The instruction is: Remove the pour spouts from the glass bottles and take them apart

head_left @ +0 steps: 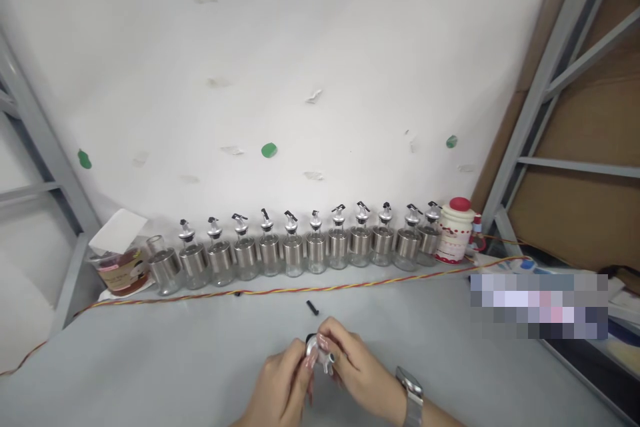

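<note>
Low in the head view, my left hand and my right hand pinch a silver pour spout between them. It has a black part at its far side, and my fingers cover much of it. Just beyond my hands a small black piece lies on the grey table. Behind it stands a row of glass oil bottles with steel sleeves, most topped by silver spouts with black flaps. The leftmost bottle has a bare glass neck with no spout.
A red and yellow twisted cord runs across the table before the bottles. At the left end sits a tub with white paper on top; at the right, a white jar with a red lid. Grey metal frames flank both sides.
</note>
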Action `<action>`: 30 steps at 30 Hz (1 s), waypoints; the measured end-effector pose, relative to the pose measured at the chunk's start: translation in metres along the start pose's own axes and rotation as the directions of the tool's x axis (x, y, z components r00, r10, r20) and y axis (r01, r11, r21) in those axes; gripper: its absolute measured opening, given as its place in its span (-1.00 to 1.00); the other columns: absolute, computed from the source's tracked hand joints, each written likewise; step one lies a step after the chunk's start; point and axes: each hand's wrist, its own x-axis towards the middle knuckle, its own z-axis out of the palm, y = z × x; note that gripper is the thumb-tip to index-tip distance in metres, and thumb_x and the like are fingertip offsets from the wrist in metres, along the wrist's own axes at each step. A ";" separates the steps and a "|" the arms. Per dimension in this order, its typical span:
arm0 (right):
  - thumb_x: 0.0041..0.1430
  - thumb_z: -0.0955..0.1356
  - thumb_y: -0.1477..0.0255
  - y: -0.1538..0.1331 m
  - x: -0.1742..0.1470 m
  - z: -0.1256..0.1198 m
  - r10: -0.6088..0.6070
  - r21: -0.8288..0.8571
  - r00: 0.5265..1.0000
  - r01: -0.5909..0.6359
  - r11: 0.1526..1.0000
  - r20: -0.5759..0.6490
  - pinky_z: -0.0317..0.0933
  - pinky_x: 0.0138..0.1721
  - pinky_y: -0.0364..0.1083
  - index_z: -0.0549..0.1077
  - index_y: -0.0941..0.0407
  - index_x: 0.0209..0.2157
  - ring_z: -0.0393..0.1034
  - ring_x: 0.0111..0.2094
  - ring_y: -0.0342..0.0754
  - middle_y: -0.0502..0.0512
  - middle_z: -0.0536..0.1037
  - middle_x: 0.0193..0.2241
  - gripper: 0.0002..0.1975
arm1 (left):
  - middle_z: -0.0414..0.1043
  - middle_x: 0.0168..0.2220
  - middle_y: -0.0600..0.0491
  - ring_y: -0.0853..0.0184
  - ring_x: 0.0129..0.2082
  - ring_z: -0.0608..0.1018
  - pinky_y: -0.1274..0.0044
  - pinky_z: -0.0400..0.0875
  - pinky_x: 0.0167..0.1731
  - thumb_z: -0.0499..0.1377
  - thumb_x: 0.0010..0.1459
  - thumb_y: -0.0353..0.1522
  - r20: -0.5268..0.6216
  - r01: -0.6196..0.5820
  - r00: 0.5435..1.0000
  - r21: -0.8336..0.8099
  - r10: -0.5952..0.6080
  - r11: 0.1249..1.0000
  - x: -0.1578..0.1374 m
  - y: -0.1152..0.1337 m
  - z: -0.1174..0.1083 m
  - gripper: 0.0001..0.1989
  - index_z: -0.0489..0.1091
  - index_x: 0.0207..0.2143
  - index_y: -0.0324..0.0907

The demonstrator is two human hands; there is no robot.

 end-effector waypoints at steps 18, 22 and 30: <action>0.25 0.03 0.22 0.002 -0.005 0.014 0.042 -0.109 0.999 -0.040 0.993 0.015 -0.04 -0.57 -0.22 0.11 0.08 -0.43 0.07 -0.64 -0.22 -0.15 0.18 -0.67 -0.72 | 0.19 -0.66 0.17 0.45 -0.66 0.29 0.64 0.12 -0.60 -0.22 0.21 -0.29 -0.141 0.182 0.979 0.287 -0.146 0.941 0.006 -0.004 -0.003 -0.72 0.08 -0.52 -0.13; 0.24 0.04 0.22 0.003 -0.002 0.014 0.044 -0.075 0.999 -0.046 0.996 -0.021 -0.02 -0.55 -0.22 0.10 0.08 -0.47 0.07 -0.63 -0.22 -0.15 0.18 -0.68 -0.71 | 0.23 -0.64 0.14 0.42 -0.66 0.30 0.62 0.09 -0.61 -0.24 0.21 -0.29 -0.136 0.167 0.983 0.404 -0.122 0.900 0.008 -0.003 -0.002 -0.72 0.08 -0.53 -0.12; 0.24 0.06 0.22 0.004 -0.002 0.013 0.048 -0.109 0.996 -0.056 0.992 -0.069 0.00 -0.55 -0.22 0.10 0.08 -0.46 0.10 -0.60 -0.20 -0.13 0.21 -0.65 -0.72 | 0.17 -0.72 0.20 0.44 -0.71 0.31 0.64 0.14 -0.63 -0.26 0.21 -0.24 -0.053 0.257 0.966 0.168 -0.252 0.952 0.008 -0.003 0.000 -0.69 0.07 -0.54 -0.11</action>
